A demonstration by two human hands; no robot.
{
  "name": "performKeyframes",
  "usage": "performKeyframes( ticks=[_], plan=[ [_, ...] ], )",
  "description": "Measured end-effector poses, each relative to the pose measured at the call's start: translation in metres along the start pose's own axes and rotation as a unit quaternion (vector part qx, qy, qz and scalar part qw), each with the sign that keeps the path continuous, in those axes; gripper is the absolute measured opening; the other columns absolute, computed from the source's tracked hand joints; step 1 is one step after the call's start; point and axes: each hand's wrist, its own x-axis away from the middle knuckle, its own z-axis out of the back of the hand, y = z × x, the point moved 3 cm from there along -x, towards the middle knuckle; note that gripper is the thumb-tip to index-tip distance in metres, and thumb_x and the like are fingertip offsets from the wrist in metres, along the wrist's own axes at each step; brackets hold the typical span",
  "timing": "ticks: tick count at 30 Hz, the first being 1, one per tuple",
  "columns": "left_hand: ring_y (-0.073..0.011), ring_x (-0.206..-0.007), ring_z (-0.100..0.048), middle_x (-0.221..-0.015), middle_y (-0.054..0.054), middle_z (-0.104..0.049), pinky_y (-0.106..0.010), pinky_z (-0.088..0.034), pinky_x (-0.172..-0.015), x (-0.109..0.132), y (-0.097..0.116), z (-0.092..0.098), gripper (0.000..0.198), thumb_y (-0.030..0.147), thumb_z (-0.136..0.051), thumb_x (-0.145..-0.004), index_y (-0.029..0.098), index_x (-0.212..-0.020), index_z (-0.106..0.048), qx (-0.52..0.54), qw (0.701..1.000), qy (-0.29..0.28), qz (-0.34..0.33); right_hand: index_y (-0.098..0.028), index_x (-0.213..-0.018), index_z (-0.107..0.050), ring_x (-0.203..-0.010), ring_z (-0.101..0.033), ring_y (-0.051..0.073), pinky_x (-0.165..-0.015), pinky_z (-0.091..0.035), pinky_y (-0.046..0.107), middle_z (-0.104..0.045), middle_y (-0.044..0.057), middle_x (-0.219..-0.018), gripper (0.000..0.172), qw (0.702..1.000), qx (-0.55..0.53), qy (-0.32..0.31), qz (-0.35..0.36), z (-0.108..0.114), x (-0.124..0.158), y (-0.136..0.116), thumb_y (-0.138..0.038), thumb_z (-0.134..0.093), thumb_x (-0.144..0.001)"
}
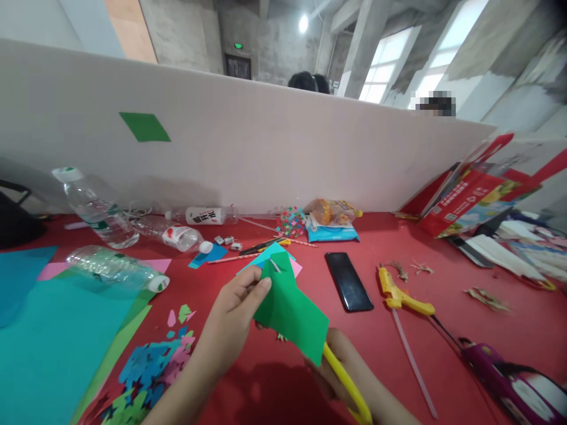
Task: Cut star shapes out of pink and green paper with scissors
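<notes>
Forearms angled inward, left hand pinching green paper, right hand gripping yellow scissors

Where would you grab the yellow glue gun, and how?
I'd take the glue gun by its yellow handle, from above and the right. It lies flat, with the handle sticking out rightward, apart from the nozzle at the far end, which could be hot. Close around the handle's middle, keeping clear of the long glue stick at the near side and the dark cord at the handle's end.
</notes>
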Motion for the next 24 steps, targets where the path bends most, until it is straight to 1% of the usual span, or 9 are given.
performKeyframes(
  ticks=[4,7,10,12,13,16,19,21,24],
  plan=[
    [-0.0096,-0.053,-0.037,-0.056,0.006,-0.044,-0.021,-0.032,-0.05,-0.003,0.001,0.008,0.033,0.043,-0.072,-0.075,0.019,-0.063,-0.053,0.08,0.995,-0.004,0.052,-0.021,-0.071,-0.048,-0.033,-0.03,0.006,-0.035,-0.022,0.02,-0.039,-0.009,-0.041,0.065,1.0,-0.001,-0.014,0.013,0.004,0.0,-0.001,-0.086,-0.051,-0.073],
    [-0.0097,-0.053,-0.044,-0.057,0.005,-0.051,-0.021,-0.037,-0.051,-0.004,-0.004,0.013,0.031,0.041,-0.079,-0.071,0.018,-0.064,-0.058,0.155,0.981,-0.014,0.114,-0.021,-0.07,-0.048,-0.033,-0.03,0.006,-0.036,-0.023,0.019,-0.038,-0.01,-0.04,0.065,1.0,-0.001,-0.008,0.015,0.006,-0.001,0.002,-0.086,-0.049,-0.075],
    [-0.0169,-0.074,-0.062,-0.08,-0.004,-0.069,-0.027,-0.052,-0.067,-0.002,-0.013,0.005,0.023,0.037,-0.077,-0.073,0.018,-0.084,-0.071,0.238,0.957,-0.064,0.155,-0.021,-0.071,-0.048,-0.032,-0.031,0.006,-0.035,-0.024,0.02,-0.038,-0.009,-0.039,0.068,1.0,-0.007,0.027,0.009,0.008,-0.004,0.009,-0.089,-0.046,-0.072],
    [-0.0206,-0.087,-0.067,-0.095,-0.008,-0.074,-0.032,-0.054,-0.08,0.002,-0.017,-0.006,0.024,0.032,-0.075,-0.076,0.016,-0.095,-0.074,0.282,0.94,-0.092,0.17,-0.021,-0.072,-0.049,-0.032,-0.033,0.007,-0.035,-0.025,0.02,-0.04,-0.008,-0.04,0.07,0.999,-0.015,0.038,0.009,0.008,-0.005,0.011,-0.091,-0.045,-0.07],
    [-0.0201,-0.086,-0.068,-0.094,-0.009,-0.075,-0.032,-0.055,-0.081,0.004,-0.018,-0.012,0.022,0.029,-0.075,-0.076,0.015,-0.093,-0.074,0.296,0.935,-0.089,0.176,-0.021,-0.072,-0.048,-0.032,-0.033,0.007,-0.034,-0.025,0.02,-0.04,-0.008,-0.04,0.07,0.999,-0.019,0.042,0.011,0.008,-0.005,0.011,-0.091,-0.045,-0.071],
    [-0.0167,-0.07,-0.068,-0.076,-0.004,-0.074,-0.027,-0.056,-0.07,0.006,-0.015,-0.022,0.018,0.024,-0.082,-0.065,0.016,-0.076,-0.071,0.316,0.934,-0.015,0.167,-0.022,-0.07,-0.045,-0.033,-0.029,0.006,-0.034,-0.023,0.019,-0.036,-0.01,-0.04,0.065,0.998,-0.028,0.061,0.014,0.008,-0.003,0.006,-0.087,-0.048,-0.075],
    [-0.0183,-0.06,-0.068,-0.066,-0.001,-0.072,-0.027,-0.055,-0.057,0.007,-0.007,-0.016,0.027,0.024,-0.08,-0.056,0.018,-0.078,-0.067,0.298,0.936,0.089,0.166,-0.022,-0.071,-0.045,-0.034,-0.028,0.006,-0.035,-0.022,0.019,-0.035,-0.011,-0.039,0.064,0.997,-0.026,0.067,0.008,0.006,0.0,0.001,-0.086,-0.05,-0.075],
    [-0.0218,-0.06,-0.07,-0.067,-0.003,-0.073,-0.03,-0.056,-0.055,0.006,-0.002,-0.008,0.027,0.026,-0.075,-0.061,0.018,-0.085,-0.066,0.278,0.938,0.109,0.176,-0.022,-0.07,-0.046,-0.035,-0.029,0.006,-0.036,-0.022,0.019,-0.036,-0.011,-0.04,0.066,0.998,-0.026,0.057,0.002,0.004,0.001,0.001,-0.088,-0.05,-0.072],
    [-0.022,-0.063,-0.073,-0.073,-0.004,-0.076,-0.03,-0.057,-0.058,0.003,0.005,0.002,0.024,0.024,-0.069,-0.07,0.019,-0.092,-0.065,0.249,0.949,0.083,0.173,-0.022,-0.069,-0.045,-0.036,-0.029,0.006,-0.036,-0.021,0.019,-0.037,-0.011,-0.041,0.067,0.998,-0.031,0.052,-0.003,0.002,-0.001,0.005,-0.088,-0.052,-0.07]
  ],
)
